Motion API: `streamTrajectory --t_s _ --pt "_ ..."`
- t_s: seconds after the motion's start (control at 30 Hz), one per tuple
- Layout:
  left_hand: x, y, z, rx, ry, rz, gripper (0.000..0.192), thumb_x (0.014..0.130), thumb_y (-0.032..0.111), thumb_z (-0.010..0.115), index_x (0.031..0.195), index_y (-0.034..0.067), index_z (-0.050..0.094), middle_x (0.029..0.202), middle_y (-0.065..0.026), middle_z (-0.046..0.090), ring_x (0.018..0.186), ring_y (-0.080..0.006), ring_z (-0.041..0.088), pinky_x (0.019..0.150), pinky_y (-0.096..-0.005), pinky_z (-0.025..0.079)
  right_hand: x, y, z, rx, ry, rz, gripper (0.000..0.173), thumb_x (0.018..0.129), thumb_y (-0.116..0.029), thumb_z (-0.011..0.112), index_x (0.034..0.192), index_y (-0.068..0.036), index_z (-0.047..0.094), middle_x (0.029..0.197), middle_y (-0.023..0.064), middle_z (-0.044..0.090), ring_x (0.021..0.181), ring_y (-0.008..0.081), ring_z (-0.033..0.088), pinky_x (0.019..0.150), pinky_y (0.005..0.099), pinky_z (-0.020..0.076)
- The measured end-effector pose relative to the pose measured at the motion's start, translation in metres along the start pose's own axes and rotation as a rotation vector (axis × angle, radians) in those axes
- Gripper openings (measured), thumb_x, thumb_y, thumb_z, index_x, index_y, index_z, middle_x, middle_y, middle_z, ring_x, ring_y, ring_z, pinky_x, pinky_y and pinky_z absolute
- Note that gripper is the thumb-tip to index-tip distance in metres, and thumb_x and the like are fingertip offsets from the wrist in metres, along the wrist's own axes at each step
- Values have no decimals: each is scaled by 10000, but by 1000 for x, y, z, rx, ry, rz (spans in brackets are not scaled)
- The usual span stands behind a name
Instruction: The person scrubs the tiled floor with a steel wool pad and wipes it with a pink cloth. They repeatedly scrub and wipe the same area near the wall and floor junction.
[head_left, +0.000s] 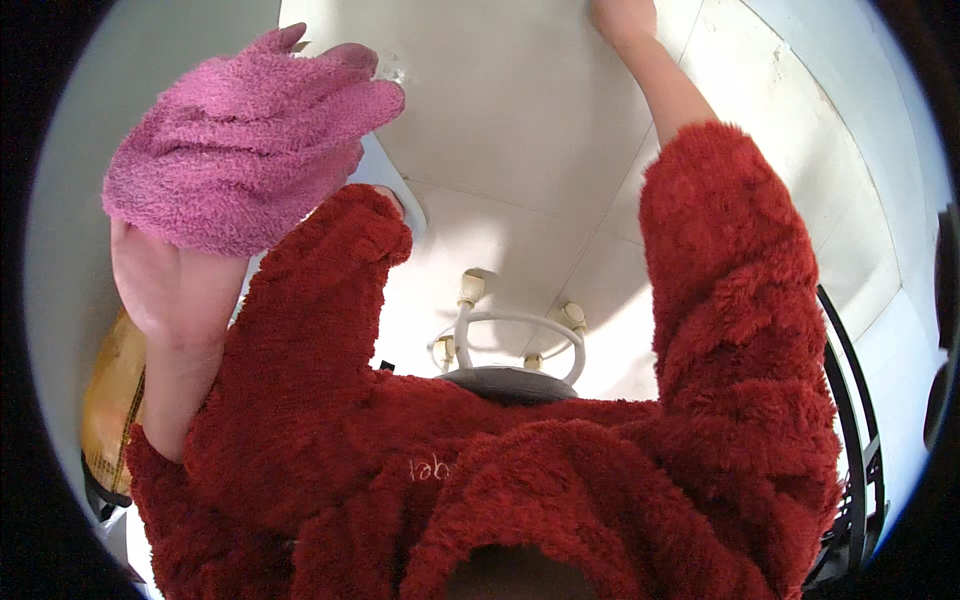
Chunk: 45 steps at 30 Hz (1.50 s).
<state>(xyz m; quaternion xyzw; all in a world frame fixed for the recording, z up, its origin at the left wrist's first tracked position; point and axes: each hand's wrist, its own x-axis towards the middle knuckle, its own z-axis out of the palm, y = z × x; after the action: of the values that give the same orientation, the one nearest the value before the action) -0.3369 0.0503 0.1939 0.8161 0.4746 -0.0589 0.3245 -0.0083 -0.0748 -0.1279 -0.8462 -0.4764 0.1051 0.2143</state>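
Observation:
A pink plush glove (240, 142) covers my left hand (247, 150) at the upper left; its fingertips look darker than the rest. The gloved fingers point up and to the right, near a pale grey surface. Their palm side is hidden, so whether they hold anything does not show. My bare right hand (624, 19) reaches to the top edge of the view above the pale floor (487, 112). Its fingers are cut off there. No object shows in the visible part of that hand.
Below centre stands a stool (517, 382) with a dark round seat and white tubular legs. A black metal frame (855, 420) is at the right. At the lower left lies a tan, mesh-covered thing (112, 405). A pale-blue edge (405, 202) adjoins my red fleece leg (315, 300).

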Motion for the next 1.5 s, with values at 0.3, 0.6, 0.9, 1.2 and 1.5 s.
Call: streamTrajectory --t_s 0.3,0.6,0.9,1.2,1.5 --pt "1 -3 1 -1384 -111 -209 438 949 324 430 1314 87 474 1351 -66 509 1273 -217 438 1107 -351 263 -202 -119 54 297 -501 -437 469 911 -144 473 1371 -67 425 1427 100 416 1324 259 371 1096 398 324" --pt "-2 -12 2 -1665 -187 -185 435 984 319 368 1337 78 444 1375 -69 486 1287 -216 420 1116 -363 251 -91 -47 41 91 -199 -412 455 884 -79 438 1337 -98 470 1373 127 479 1267 290 446 1073 380 348" --pt "17 13 -17 -1437 512 -374 508 1014 293 214 1404 -16 313 1478 -173 319 1373 -318 284 1162 -453 150 -5 3 30 -101 226 -161 425 898 -72 466 1322 -38 476 1356 124 491 1273 316 421 1080 403 331" --pt "36 18 -29 -1452 647 -331 523 1015 293 200 1425 -23 276 1503 -178 267 1396 -311 234 1171 -459 104 -158 -98 58 175 -531 -841 464 870 -64 456 1334 -68 466 1357 104 485 1297 254 413 1082 392 349" --pt "39 26 -25 -1458 687 -384 527 1015 305 199 1413 -28 296 1491 -192 284 1392 -326 242 1167 -472 118 18 -170 112 260 -50 -230 371 901 -116 436 1256 -33 509 1209 161 550 1085 342 528 936 447 418"
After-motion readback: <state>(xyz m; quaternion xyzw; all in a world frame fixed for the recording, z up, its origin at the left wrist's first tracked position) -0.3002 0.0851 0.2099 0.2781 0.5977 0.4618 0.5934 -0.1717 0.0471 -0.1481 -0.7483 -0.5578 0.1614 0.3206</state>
